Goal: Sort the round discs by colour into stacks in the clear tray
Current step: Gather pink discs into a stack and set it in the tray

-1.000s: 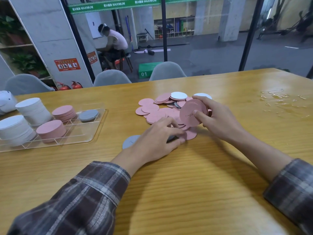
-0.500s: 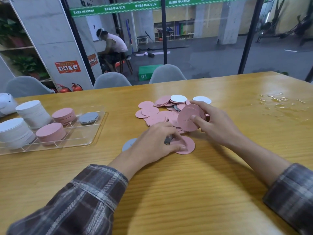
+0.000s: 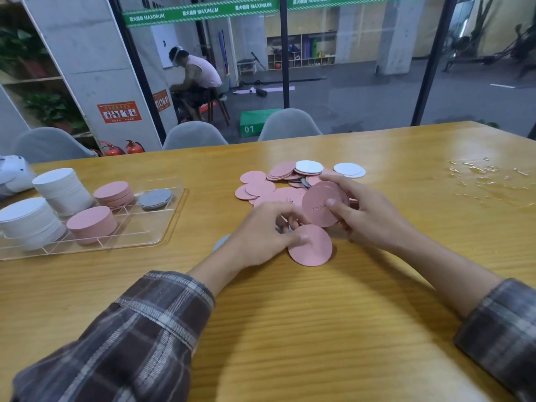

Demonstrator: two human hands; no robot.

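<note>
A loose pile of pink discs (image 3: pixel 261 188) with a few white discs (image 3: pixel 309 166) lies mid-table. My right hand (image 3: pixel 368 216) grips a small stack of pink discs (image 3: pixel 319 206), tilted up on edge. My left hand (image 3: pixel 261 236) pinches a single pink disc (image 3: pixel 311 248) lying flat at the pile's near edge. A grey disc (image 3: pixel 221 242) peeks out from under my left wrist. The clear tray (image 3: pixel 162 227) at the left holds two white stacks (image 3: pixel 62 190), two pink stacks (image 3: pixel 91 223) and a short grey stack (image 3: pixel 155 198).
Clear scraps of plastic film (image 3: pixel 481 177) lie scattered on the table's right side. A white object (image 3: pixel 13 175) sits at the far left edge. Grey chairs (image 3: pixel 193 137) stand behind the table, and a person sits beyond the glass wall.
My left hand has dragged one pink disc out of the pile toward me. My right hand has kept its stack of pink discs, shifted slightly nearer.
</note>
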